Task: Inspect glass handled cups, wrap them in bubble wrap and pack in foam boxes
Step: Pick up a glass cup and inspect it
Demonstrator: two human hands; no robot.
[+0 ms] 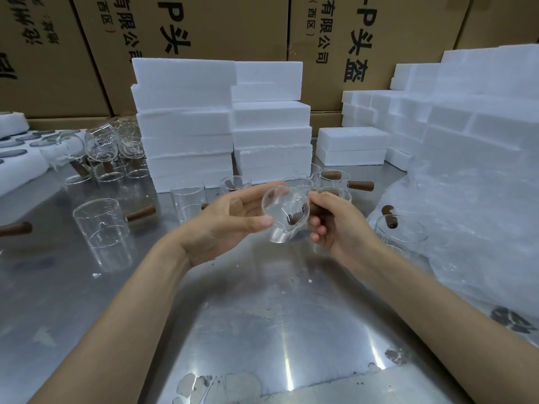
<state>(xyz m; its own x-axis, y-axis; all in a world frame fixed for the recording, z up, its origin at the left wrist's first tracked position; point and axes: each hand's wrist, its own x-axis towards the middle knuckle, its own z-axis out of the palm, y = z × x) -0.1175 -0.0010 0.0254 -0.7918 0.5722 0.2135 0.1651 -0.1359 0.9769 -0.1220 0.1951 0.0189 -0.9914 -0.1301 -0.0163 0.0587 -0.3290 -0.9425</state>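
A clear glass cup (281, 217) with a brown wooden handle lies on its side in the air above the steel table (262, 316), held between both hands. My left hand (230, 223) cups its body, thumb under the rim and fingers behind it. My right hand (335, 225) grips the wooden handle, which is mostly hidden by its fingers. Bubble wrap (466, 228) lies in a loose heap at the right. White foam boxes (186, 123) stand stacked behind the hands.
Several more handled glass cups stand on the table: one at the left (102, 225), a cluster at the far left (102, 150), others behind the hands (332, 177) and one by the bubble wrap (399, 231). More foam boxes (466, 112) pile at the right. Cardboard cartons (233, 30) form the back wall.
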